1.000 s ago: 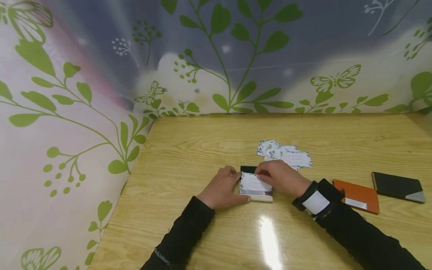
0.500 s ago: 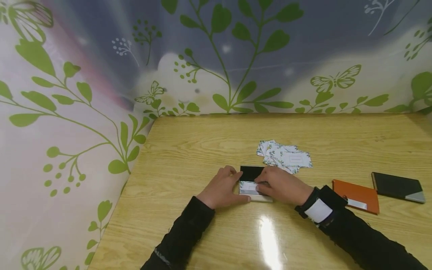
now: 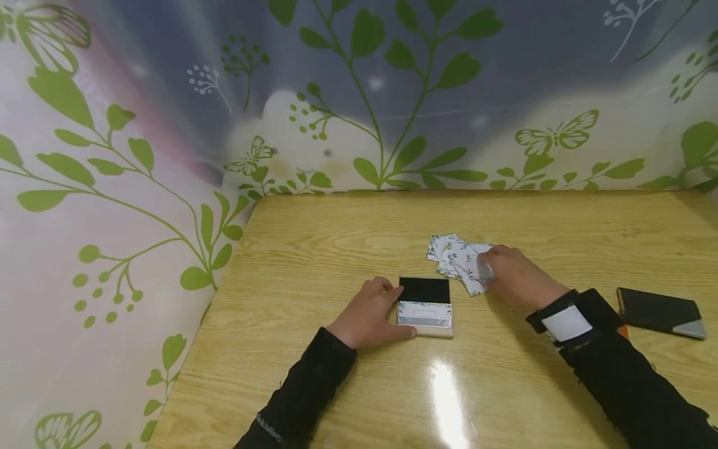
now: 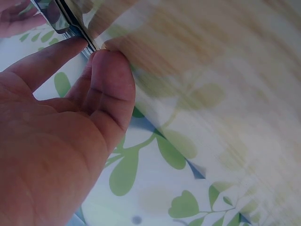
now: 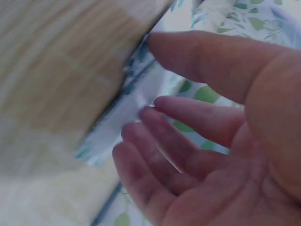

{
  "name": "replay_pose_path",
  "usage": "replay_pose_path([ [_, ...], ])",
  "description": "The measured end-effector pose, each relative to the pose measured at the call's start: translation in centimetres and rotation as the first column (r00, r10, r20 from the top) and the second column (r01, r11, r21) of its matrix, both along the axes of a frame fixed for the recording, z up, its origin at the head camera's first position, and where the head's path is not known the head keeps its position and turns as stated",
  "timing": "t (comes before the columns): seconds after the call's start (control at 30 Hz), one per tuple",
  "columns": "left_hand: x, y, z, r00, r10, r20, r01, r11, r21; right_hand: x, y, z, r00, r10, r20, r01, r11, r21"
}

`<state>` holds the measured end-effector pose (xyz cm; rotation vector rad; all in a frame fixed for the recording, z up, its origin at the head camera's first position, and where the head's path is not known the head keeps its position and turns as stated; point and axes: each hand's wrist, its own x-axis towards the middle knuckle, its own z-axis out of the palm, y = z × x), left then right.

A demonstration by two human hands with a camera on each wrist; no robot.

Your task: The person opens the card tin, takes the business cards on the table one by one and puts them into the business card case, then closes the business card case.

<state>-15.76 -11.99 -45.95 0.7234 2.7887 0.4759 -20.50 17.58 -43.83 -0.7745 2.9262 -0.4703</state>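
A business card case [image 3: 424, 290] lies opened on the table, its black inner lid showing above a white card [image 3: 424, 310] with a leafy border. My left hand [image 3: 367, 315] holds the case by its left side, thumb along the near edge and fingers at the upper left; the left wrist view shows the fingertips at the edge of the case [image 4: 77, 28]. Farther back lies a loose pile of leaf-printed cards [image 3: 460, 259]. My right hand [image 3: 518, 274] is at the right end of this pile, its thumb and fingers spread apart over the cards [image 5: 110, 125].
To the right lies a black card case [image 3: 662, 312] with a silver corner. An orange case [image 3: 624, 332] beside it is mostly hidden under the right sleeve [image 3: 622, 368]. Patterned cloth [image 3: 359, 93] stands along the back and left of the wooden table [image 3: 314, 249].
My right hand has slid a card down into the case, let it go and moved back right to the card pile, shifting some cards there. The left hand has stayed on the case.
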Motion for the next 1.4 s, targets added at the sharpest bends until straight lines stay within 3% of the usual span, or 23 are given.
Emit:
replay_pose_path([
  [0.13, 0.1, 0.0, 0.0, 1.0, 0.003, 0.006, -0.003, 1.0, -0.001, -0.3, 0.7, -0.6, 1.0, -0.006, 0.023, 0.006, 1.0, -0.007],
  [0.27, 0.1, 0.0, 0.0, 1.0, 0.007, 0.011, -0.007, 1.0, 0.0, -0.1, 0.8, -0.7, 1.0, 0.013, -0.015, -0.013, 1.0, 0.018],
  [0.37, 0.2, -0.1, -0.1, 1.0, 0.005, 0.008, -0.005, 1.0, 0.001, 0.3, 0.4, -0.1, 0.99, 0.036, -0.134, -0.03, 0.998, 0.048],
  [0.43, 0.2, -0.1, -0.1, 1.0, 0.003, 0.007, -0.003, 1.0, 0.0, 0.6, 0.0, 0.3, 0.966, 0.025, -0.258, -0.014, 0.999, 0.044],
  [0.5, 0.2, -0.1, -0.1, 1.0, 0.002, 0.006, -0.002, 1.0, -0.002, 0.7, -0.5, 0.8, 0.933, -0.01, -0.361, 0.007, 1.0, -0.009],
  [0.57, 0.2, -0.1, -0.1, 1.0, 0.004, 0.009, -0.004, 1.0, -0.002, 0.8, -1.1, 1.1, 0.923, -0.054, -0.381, 0.02, 0.996, -0.091],
  [0.67, 0.2, -0.1, -0.1, 1.0, 0.009, 0.017, -0.009, 1.0, 0.006, 0.8, -2.0, 1.4, 0.96, -0.095, -0.262, 0.036, 0.975, -0.221],
  [0.8, 0.2, 0.0, -0.2, 0.999, 0.021, 0.04, -0.023, 0.998, 0.056, 0.8, -2.9, 1.1, 0.991, -0.108, -0.075, 0.085, 0.96, -0.267],
  [1.07, 0.2, -0.2, -0.5, 0.999, -0.024, 0.029, 0.021, 0.992, 0.121, 0.8, -3.9, -0.6, 0.991, -0.087, 0.099, 0.114, 0.942, -0.315],
  [1.3, 0.0, -0.3, -0.3, 0.999, -0.039, 0.018, 0.036, 0.99, 0.133, 0.7, -4.8, -1.9, 0.983, -0.048, 0.175, 0.11, 0.924, -0.365],
  [1.4, -0.1, -0.2, -0.3, 1.0, -0.019, 0.013, 0.018, 0.991, 0.131, 0.5, -4.9, -2.1, 0.98, -0.06, 0.188, 0.133, 0.904, -0.406],
])
